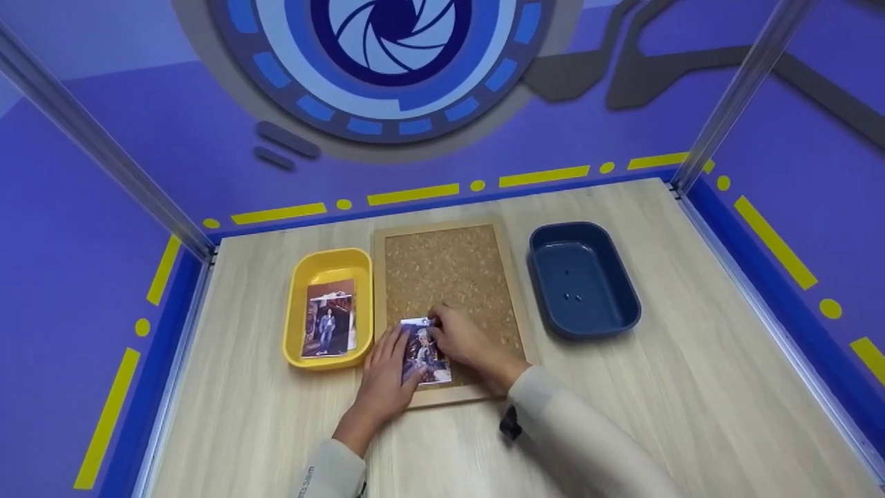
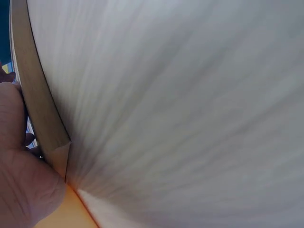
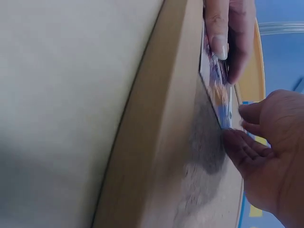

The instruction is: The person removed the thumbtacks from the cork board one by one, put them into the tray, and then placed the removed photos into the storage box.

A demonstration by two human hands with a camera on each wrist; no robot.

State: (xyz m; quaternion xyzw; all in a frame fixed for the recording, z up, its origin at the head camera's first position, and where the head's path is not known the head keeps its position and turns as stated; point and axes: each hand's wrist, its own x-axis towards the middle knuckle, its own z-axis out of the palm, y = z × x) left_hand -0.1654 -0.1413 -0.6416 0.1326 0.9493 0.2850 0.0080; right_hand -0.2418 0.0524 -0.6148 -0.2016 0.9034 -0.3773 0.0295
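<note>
A photo (image 1: 426,349) of a person lies flat on the lower part of a wood-framed cork board (image 1: 449,270). My left hand (image 1: 387,377) presses on it with long, straight fingers along the left edge, the thumb across the bottom. At the photo's upper right corner my right hand (image 1: 470,340) bends its fingers and holds the edge. The right wrist view shows the right hand's fingertips (image 3: 231,137) touching the photo (image 3: 216,85). Whether a small pin is between them cannot be seen. In the left wrist view, the left hand (image 2: 26,175) mostly hides the photo.
A yellow tray (image 1: 290,325) with several photos (image 1: 326,326) stands left of the board. To the right, a dark blue tray (image 1: 632,311) contains a few small shiny pieces (image 1: 572,297). Purple walls (image 1: 138,138) enclose the wooden table (image 1: 691,332) at the back and sides.
</note>
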